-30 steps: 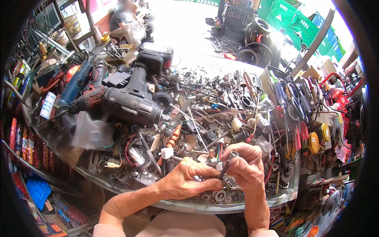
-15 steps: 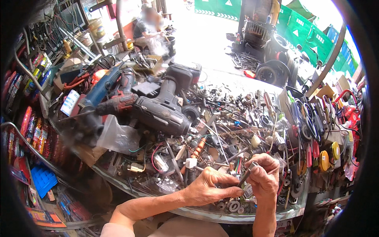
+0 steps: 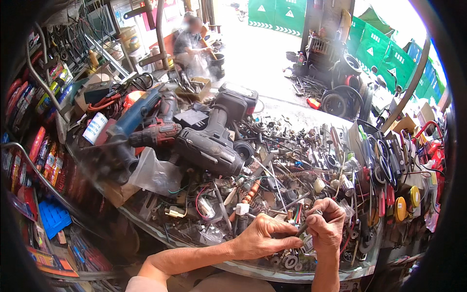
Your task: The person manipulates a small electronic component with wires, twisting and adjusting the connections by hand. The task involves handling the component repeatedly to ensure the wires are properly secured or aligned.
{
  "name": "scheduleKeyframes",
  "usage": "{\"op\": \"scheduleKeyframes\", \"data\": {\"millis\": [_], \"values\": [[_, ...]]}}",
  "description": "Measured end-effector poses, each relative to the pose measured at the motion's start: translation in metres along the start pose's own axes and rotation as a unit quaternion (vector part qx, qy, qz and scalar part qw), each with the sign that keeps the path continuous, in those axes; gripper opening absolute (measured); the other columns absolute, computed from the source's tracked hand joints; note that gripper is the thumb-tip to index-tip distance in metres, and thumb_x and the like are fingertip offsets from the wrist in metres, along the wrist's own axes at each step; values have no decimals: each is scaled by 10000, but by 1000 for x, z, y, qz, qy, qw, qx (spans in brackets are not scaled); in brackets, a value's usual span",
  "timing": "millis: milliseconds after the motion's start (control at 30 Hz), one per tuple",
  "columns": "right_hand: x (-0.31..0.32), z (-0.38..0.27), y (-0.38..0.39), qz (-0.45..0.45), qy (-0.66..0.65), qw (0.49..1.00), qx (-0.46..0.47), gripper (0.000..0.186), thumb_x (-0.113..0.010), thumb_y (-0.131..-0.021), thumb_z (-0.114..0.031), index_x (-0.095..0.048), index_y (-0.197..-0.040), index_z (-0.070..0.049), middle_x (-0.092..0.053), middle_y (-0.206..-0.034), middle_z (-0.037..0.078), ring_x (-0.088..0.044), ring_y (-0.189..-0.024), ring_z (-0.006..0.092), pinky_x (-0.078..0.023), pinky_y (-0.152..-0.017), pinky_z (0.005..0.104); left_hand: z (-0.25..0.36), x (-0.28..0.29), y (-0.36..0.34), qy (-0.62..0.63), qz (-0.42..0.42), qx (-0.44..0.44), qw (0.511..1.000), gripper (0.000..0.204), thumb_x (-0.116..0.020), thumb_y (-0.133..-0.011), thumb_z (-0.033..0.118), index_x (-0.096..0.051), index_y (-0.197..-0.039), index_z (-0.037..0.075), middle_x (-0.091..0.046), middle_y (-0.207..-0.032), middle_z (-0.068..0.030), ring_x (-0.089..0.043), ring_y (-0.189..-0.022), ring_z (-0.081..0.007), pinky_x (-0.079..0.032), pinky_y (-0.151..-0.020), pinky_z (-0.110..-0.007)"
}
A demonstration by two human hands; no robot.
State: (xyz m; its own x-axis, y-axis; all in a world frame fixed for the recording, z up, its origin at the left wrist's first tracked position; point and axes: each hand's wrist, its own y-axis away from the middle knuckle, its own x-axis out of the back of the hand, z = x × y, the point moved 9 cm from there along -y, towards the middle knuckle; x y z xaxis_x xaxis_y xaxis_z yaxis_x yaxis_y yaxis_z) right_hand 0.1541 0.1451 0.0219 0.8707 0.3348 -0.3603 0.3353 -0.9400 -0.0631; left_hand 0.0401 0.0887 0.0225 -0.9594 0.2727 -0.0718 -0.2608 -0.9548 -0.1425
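Observation:
Between my hands is a thin grey metal tube (image 3: 302, 228), tilted, its hollow end facing up and to the right. My left hand (image 3: 265, 236) pinches its lower end between thumb and fingers. Around the upper end close the thumb and fingers of my right hand (image 3: 327, 226). Both hands are just above the near right part of a cluttered glass-topped counter. Beneath them lie washers (image 3: 290, 262) and a small bundle of coloured wires (image 3: 297, 212). A white plastic connector block (image 3: 242, 209) rests left of the tube.
A black impact wrench (image 3: 209, 146), a red-and-black drill (image 3: 155, 134) and a blue angle grinder (image 3: 138, 112) lie at the left. Loose metal parts cover the counter. Pliers and scissors (image 3: 377, 141) stand at the right. Far off, a person (image 3: 192, 46) sits.
My view has shifted, so the counter and tools appear slightly lower and further right. The tube stays in both hands, its upper end now more covered by my right fingers.

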Motion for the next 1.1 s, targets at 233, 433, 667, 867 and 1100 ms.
{"op": "scheduleKeyframes", "data": {"millis": [233,433,667,867,1100], "values": [[-21,1,5,-28,-200,972,-117,239,-752,-752,-100,-626,-876,60,-588,-674,29,-424,-483,24,-297,-427,183,3,1,-1,24,-2,10,1000,217,-746,-798,164,-699,-923,-7,-670,-725,-45,-545,-663,-42,-433,-586,-244],[-2,3,0,19,-40,999,-24,214,-747,-736,-49,-639,-885,60,-586,-667,31,-422,-476,31,-295,-421,184,-1,0,0,7,1,6,1000,205,-744,-799,157,-699,-914,-6,-667,-724,-34,-551,-676,-39,-438,-597,-243],[-15,5,2,-49,-137,986,-75,344,-658,-840,-191,-608,-972,122,-440,-537,-46,-312,-431,2,-234,-397,183,2,1,-1,26,-2,8,1000,214,-750,-794,165,-700,-911,-7,-678,-738,-37,-565,-691,-42,-451,-621,-237],[-8,2,1,3,-59,997,-51,190,-732,-770,-69,-622,-853,62,-548,-628,16,-405,-460,29,-281,-400,181,-3,3,2,7,8,1,1000,219,-757,-787,174,-701,-899,-6,-684,-749,-45,-579,-688,-51,-457,-619,-239],[-12,2,1,-25,-136,988,-67,265,-684,-793,-110,-611,-945,95,-481,-583,-13,-362,-453,25,-243,-397,191,-1,-1,0,19,-18,10,1000,195,-732,-808,153,-698,-913,-9,-680,-750,-54,-571,-688,-57,-454,-623,-244]]}}
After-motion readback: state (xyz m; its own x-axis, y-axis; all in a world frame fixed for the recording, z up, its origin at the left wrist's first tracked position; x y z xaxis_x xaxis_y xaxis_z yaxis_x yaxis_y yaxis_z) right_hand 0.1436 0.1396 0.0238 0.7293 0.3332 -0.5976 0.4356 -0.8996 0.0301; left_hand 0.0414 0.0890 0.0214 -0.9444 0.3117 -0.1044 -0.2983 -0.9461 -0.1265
